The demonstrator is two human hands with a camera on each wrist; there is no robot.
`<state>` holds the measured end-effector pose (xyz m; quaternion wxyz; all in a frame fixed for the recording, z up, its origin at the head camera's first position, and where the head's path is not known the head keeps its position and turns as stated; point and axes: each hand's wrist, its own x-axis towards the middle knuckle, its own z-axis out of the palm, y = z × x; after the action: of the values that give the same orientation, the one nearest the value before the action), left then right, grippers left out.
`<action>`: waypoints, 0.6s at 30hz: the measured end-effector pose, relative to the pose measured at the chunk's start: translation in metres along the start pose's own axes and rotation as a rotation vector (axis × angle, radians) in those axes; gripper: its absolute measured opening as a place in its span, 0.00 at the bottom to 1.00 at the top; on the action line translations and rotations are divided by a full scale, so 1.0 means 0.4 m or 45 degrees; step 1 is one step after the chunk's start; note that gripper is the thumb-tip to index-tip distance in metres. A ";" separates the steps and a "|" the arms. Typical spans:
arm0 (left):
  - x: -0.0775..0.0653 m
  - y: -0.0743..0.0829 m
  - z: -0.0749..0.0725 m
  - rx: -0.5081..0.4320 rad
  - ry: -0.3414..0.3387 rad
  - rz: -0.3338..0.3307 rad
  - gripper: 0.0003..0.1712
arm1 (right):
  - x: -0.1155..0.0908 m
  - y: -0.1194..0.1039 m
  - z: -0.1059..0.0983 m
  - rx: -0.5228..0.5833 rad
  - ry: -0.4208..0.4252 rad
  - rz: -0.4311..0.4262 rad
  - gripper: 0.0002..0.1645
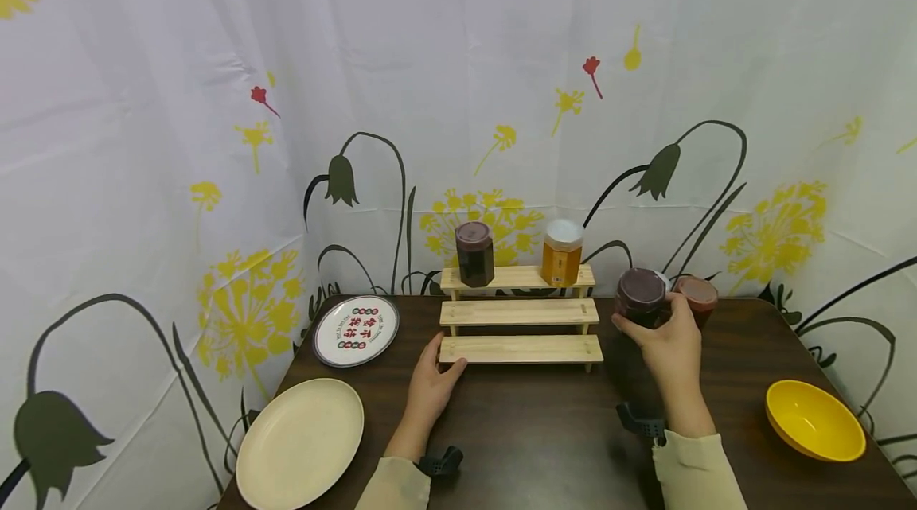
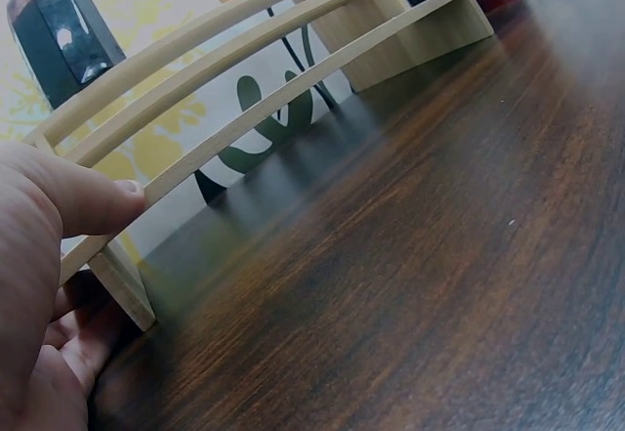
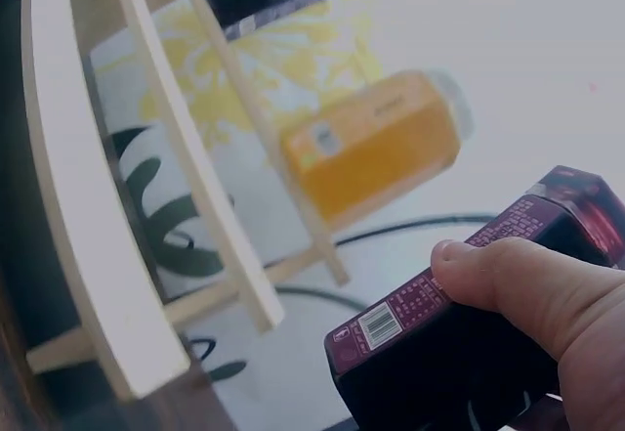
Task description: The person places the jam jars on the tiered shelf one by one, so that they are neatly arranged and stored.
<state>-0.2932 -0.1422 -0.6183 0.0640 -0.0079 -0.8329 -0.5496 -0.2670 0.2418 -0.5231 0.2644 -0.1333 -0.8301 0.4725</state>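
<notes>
A three-tier wooden display rack [image 1: 521,349] stands at the back of the dark table. My left hand [image 1: 431,384] grips the left end of its lowest tier, thumb on top, as the left wrist view shows. In my right hand [image 1: 673,351] is a dark jar [image 1: 640,291] with a purple lid, held right of the rack. Its purple label [image 3: 391,319] bears a barcode in the right wrist view. On the top tier, another dark jar [image 1: 475,255] stands at left and an amber honey jar [image 1: 562,255] with a white lid at right.
Behind my right hand stands a reddish jar [image 1: 698,299], with part of a white lid beside it. A yellow bowl [image 1: 815,421] sits at right. On the left are a cream oval plate [image 1: 299,442] and a round white plate [image 1: 333,335] with printed characters. A patterned curtain [image 1: 458,96] hangs behind the table.
</notes>
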 end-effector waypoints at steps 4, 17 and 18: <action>-0.001 -0.001 0.000 -0.015 -0.002 0.007 0.43 | -0.012 -0.031 0.007 0.010 -0.017 -0.034 0.48; 0.000 -0.007 0.001 -0.043 0.001 0.005 0.43 | -0.089 -0.115 0.107 0.147 -0.242 -0.151 0.46; 0.000 -0.006 0.002 -0.039 0.004 0.013 0.43 | -0.093 -0.118 0.116 0.166 -0.262 -0.159 0.46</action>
<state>-0.2934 -0.1424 -0.6209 0.0679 -0.0125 -0.8242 -0.5621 -0.2609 0.1666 -0.5134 0.2148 -0.0149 -0.8271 0.5192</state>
